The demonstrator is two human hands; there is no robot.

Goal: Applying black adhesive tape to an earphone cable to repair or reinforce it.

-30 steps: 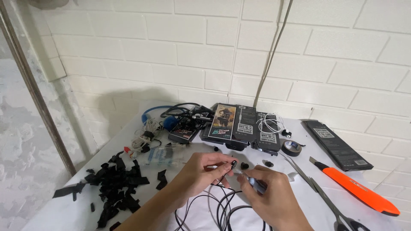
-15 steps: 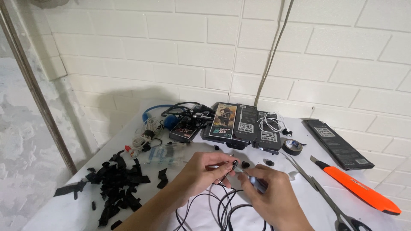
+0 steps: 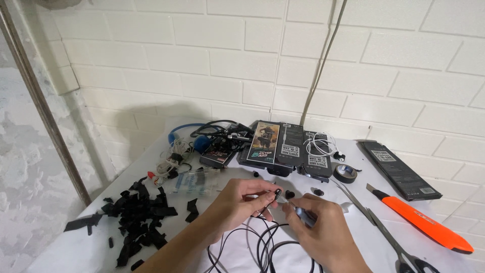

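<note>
Earphone cable (image 3: 262, 237) is lying looped on the tabletop (image 3: 76, 247) right of the black tape scraps (image 3: 136, 215), left hand (image 3: 242, 199) fingers pinching its earbud end, right hand (image 3: 316, 230) fingers closing nearer than a second ago.

Three flat dark retail boxes (image 3: 288, 146) lie side by side at the back of the table (image 3: 65, 247), one showing a picture panel. A long black package (image 3: 399, 169) lies at the right. A small dark pack (image 3: 217, 155) sits left of them.

A white-painted brick wall (image 3: 242, 65) rises behind the white table (image 3: 70, 247), a grey cable (image 3: 323, 55) hanging down it.
</note>
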